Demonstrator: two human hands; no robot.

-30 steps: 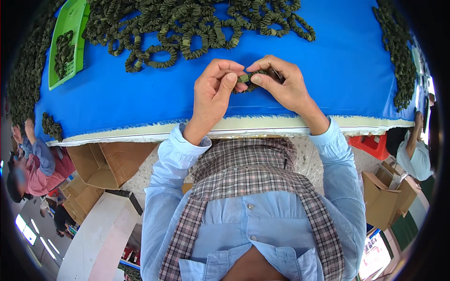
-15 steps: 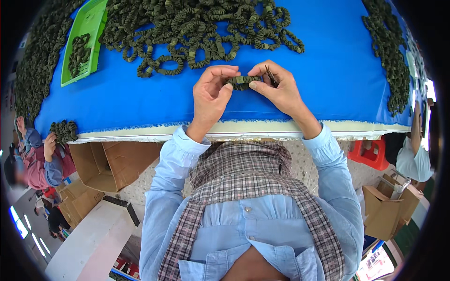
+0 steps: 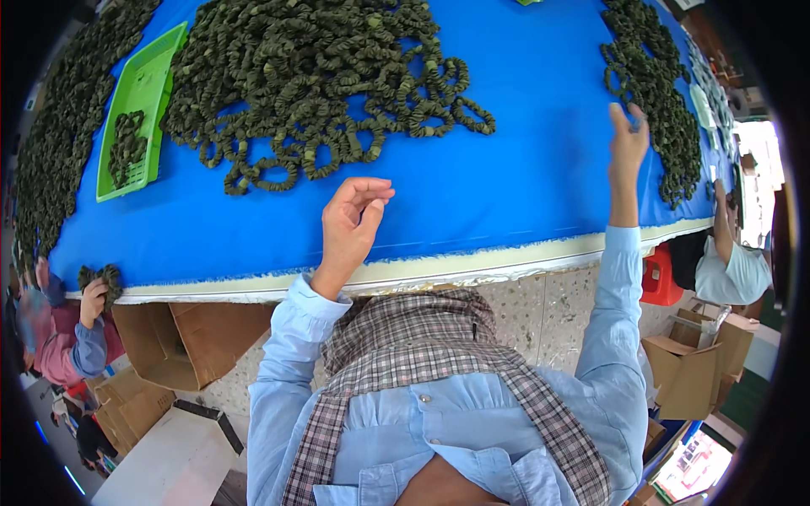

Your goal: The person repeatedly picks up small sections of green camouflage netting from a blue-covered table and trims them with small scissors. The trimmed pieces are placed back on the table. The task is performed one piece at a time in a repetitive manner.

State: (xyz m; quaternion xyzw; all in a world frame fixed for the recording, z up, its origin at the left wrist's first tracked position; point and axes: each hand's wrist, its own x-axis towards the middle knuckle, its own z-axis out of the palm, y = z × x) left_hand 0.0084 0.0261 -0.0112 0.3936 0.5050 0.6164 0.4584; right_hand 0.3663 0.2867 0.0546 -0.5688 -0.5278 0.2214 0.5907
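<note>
My left hand (image 3: pixel 350 228) is over the blue cloth near the table's front edge, fingers loosely curved, thumb apart, and nothing in it. Just beyond it lies a large heap of dark green scrunchies (image 3: pixel 295 76), ruched fabric rings with small lighter green bands. My right hand (image 3: pixel 629 148) is stretched out to the right, beside a second pile of dark green scrunchies (image 3: pixel 675 126). Motion smears its fingers, and whether anything is between them cannot be made out.
A green plastic basket (image 3: pixel 156 148) with a few scrunchies stands at the left. Another person's hand (image 3: pixel 93 304) holds scrunchies at the left table corner. A person in a pale top (image 3: pixel 734 274) is at the right. Cardboard boxes (image 3: pixel 202 337) and a red stool (image 3: pixel 661 278) stand below the table edge.
My right hand has swung away to the right-hand pile. The scrunchie that both hands held is gone from between them, and the dark pointed tool in the right hand no longer shows.
</note>
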